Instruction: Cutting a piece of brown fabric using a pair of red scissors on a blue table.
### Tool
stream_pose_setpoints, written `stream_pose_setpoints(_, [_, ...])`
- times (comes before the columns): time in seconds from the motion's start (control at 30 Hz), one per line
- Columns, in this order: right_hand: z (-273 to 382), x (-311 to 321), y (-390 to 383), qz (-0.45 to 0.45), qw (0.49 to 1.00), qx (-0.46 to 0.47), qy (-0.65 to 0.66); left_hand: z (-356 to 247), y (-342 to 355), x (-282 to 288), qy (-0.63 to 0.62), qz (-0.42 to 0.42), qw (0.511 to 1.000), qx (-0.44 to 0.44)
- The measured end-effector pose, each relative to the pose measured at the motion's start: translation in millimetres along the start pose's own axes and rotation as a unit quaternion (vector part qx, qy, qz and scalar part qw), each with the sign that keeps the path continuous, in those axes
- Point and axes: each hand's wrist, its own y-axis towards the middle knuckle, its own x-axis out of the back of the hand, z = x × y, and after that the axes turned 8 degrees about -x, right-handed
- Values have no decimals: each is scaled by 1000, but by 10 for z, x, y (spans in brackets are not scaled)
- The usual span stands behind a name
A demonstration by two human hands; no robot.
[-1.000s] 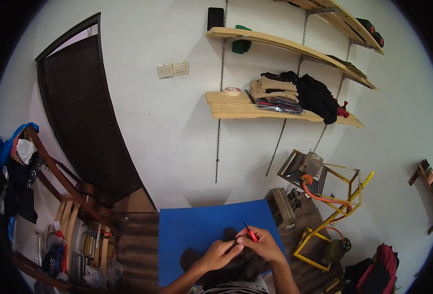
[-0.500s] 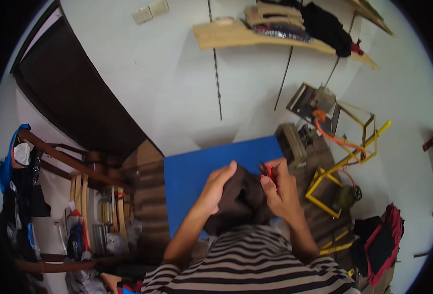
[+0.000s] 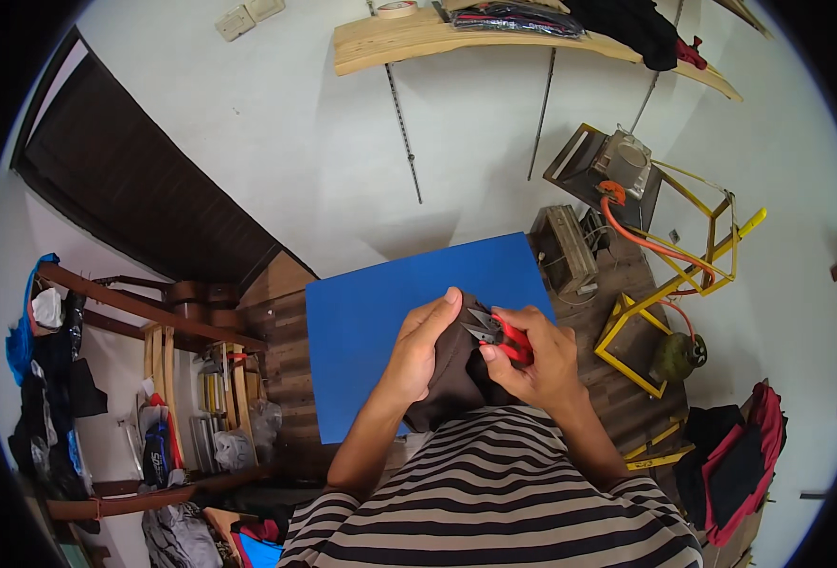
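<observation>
Snips (image 3: 492, 333) nearer left thumb (image 3: 450, 296), right hand (image 3: 549, 360) gripping handles (image 3: 516, 342), left hand (image 3: 413, 360) holding brown cloth (image 3: 452, 374)

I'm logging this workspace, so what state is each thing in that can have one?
Left hand: closed on the brown cloth.
Right hand: closed around the red-handled snips.
Red-handled snips: blades parted.
Brown cloth: creased.
Tape roll: lying flat on the wooden shelf.
Black garment: hanging over the shelf's edge.
Dark door: open or shut, cannot tell.

Snips (image 3: 517, 345) right of cloth (image 3: 450, 377), table (image 3: 366, 327) behind
</observation>
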Motion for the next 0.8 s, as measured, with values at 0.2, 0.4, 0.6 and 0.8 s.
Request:
stream_pose_setpoints(0.2, [-194, 207, -65, -47, 999, -1, -17, 165, 124, -291, 15, -16, 1000, -9])
stream_pose_setpoints(0.4, [-367, 433, -66, -24, 999, -30, -20, 273, 226, -544, 46, -37, 998, -21])
stream_pose_setpoints(0.6, [-579, 568, -129, -12, 1000, -15, 18, 459, 259, -709, 57, -67, 996, -15])
stream_pose_setpoints(0.8, [-687, 641, -110, 17, 997, 33, 72, 559, 263, -857, 71, -103, 991, -48])
